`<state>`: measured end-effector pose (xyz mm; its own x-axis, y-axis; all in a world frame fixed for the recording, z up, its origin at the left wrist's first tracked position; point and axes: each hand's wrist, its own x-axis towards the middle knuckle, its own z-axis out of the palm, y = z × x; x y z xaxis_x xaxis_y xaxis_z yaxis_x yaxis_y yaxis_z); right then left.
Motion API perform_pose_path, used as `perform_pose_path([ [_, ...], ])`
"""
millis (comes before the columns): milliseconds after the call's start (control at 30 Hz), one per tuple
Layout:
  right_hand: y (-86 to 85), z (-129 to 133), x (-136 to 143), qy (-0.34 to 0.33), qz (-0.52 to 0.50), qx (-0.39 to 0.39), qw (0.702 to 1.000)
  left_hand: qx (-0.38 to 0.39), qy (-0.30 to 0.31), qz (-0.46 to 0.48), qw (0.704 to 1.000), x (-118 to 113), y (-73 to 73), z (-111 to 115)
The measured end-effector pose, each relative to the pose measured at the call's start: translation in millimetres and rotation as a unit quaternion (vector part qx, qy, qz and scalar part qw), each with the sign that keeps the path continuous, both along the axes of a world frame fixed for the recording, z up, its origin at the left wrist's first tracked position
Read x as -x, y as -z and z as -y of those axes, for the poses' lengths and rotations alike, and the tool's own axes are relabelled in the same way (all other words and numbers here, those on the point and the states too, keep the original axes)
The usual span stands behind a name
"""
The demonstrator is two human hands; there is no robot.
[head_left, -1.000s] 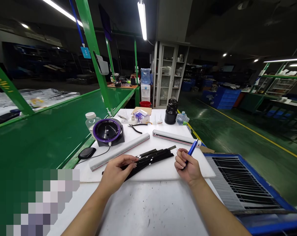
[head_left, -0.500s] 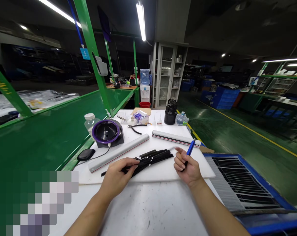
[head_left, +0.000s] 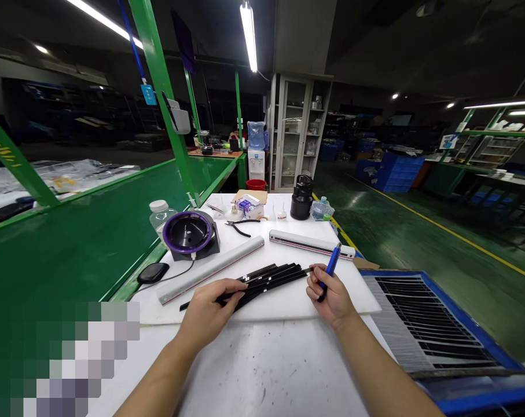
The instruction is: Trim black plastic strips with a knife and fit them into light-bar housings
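Several glossy black strips (head_left: 271, 281) lie fanned on a white foam sheet (head_left: 353, 292). My left hand (head_left: 210, 307) is closed on them, thumb and fingertips pinching near their middle. In my right hand (head_left: 329, 295) is a blue utility knife (head_left: 332, 260), tilted with its narrow end up, its lower part hidden by the fingers. The thumb and index finger of that hand also pinch the right end of one black strip, which sticks out past the others. Behind the strips rest two long white-and-grey bars with a red line, a left bar (head_left: 214, 269) and a right bar (head_left: 309, 244).
Black-handled pliers (head_left: 245, 226), a round purple-rimmed fan (head_left: 188, 233) with a cable, and a black mouse-like object (head_left: 153, 273) sit farther back. A black canister (head_left: 301, 200) stands at the rear. On the right is a blue-framed tray (head_left: 427, 284) of black strips.
My right hand's index finger and thumb have closed on the end of one black strip, drawn out to the right. The knife is more upright. My left hand stays in place.
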<state>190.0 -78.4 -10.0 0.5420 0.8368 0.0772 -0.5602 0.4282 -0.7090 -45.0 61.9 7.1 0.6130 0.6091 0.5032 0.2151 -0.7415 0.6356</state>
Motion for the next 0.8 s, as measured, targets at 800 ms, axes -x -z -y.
perform_pose_path([
  [800,25.7,-9.1,-6.9,0.096,0.161,0.096,0.977,-0.233,-0.019,0.067,0.970,-3.9,5.5,2.2],
])
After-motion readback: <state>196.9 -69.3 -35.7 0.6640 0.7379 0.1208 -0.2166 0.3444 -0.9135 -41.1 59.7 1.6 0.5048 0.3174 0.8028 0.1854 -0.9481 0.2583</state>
